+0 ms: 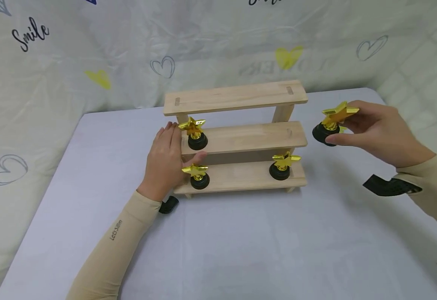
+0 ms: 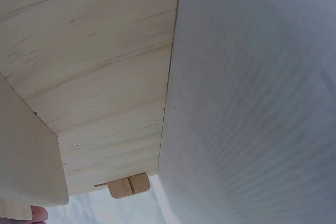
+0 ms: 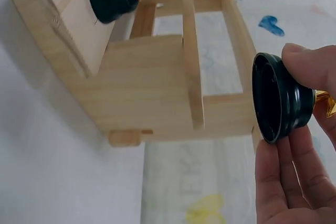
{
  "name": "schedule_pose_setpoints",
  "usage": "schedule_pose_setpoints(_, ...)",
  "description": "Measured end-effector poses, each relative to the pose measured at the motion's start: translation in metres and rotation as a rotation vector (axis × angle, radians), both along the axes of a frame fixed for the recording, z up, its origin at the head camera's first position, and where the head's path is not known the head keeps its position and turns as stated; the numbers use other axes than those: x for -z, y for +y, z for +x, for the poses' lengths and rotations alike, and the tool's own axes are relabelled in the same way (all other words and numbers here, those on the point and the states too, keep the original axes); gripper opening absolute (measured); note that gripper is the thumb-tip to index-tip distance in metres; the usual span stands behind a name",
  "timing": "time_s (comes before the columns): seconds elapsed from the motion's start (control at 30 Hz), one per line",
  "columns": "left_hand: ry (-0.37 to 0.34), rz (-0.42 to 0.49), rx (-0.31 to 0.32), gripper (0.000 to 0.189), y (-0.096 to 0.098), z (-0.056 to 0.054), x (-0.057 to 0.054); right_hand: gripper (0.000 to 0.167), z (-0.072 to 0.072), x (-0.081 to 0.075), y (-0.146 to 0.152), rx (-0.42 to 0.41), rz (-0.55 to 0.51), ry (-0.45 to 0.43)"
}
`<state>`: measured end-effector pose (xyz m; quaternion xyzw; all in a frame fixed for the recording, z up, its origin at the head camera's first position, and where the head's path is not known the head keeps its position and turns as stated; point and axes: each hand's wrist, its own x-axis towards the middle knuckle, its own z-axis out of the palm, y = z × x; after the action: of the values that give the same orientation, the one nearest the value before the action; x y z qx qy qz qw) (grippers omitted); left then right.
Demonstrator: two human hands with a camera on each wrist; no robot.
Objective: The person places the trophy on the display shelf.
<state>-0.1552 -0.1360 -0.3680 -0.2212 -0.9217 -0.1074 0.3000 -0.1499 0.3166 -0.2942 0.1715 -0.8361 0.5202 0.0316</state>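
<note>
My right hand (image 1: 387, 133) holds a star trophy (image 1: 326, 132) by its round black base, raised to the right of a three-tier wooden shelf (image 1: 237, 137). In the right wrist view, the hollow underside of the trophy's base (image 3: 270, 98) faces the shelf, thumb on one side and fingers on the other. My left hand (image 1: 163, 162) rests against the shelf's left end, fingers straight and thumb spread over the lower tier. One gold star trophy (image 1: 197, 141) stands at the left of the middle tier. Two more, a left trophy (image 1: 199, 181) and a right trophy (image 1: 279, 171), stand on the bottom tier.
The shelf stands on a white-covered table (image 1: 240, 246). Behind it hangs a pale curtain (image 1: 218, 41) printed with hearts and words. A dark strap piece (image 1: 387, 185) sticks out from the right wrist. The top tier (image 1: 237, 96) overhangs the back.
</note>
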Motion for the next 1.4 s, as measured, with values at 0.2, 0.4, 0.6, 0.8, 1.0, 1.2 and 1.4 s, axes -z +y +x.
schedule_pose_setpoints(0.2,0.003,0.010,-0.004,0.108,0.002,0.001,-0.001,0.047,-0.003,-0.003,-0.016,-0.117,-0.198,-0.023)
schedule_pose_setpoints(0.4,0.011,0.005,-0.006,0.108,0.006,0.003,-0.002,0.046,-0.004,-0.003,-0.028,-0.049,-0.086,-0.020)
schedule_pose_setpoints(0.6,0.004,0.007,-0.011,0.110,0.008,0.004,-0.003,0.045,-0.007,-0.001,-0.039,-0.006,0.007,-0.018)
schedule_pose_setpoints(0.8,0.006,0.011,-0.007,0.110,0.011,0.005,-0.004,0.043,-0.007,0.002,-0.051,-0.035,-0.002,-0.024)
schedule_pose_setpoints(1.0,-0.001,0.001,-0.012,0.108,0.011,0.007,-0.006,0.041,-0.008,0.003,-0.061,-0.067,0.009,0.006)
schedule_pose_setpoints(1.2,-0.018,0.003,-0.011,0.107,0.010,0.008,-0.006,0.038,-0.007,0.007,-0.069,-0.062,0.029,0.014)
schedule_pose_setpoints(1.4,-0.015,0.001,-0.005,0.107,0.009,0.010,-0.006,0.039,-0.007,0.011,-0.072,-0.049,0.035,0.015)
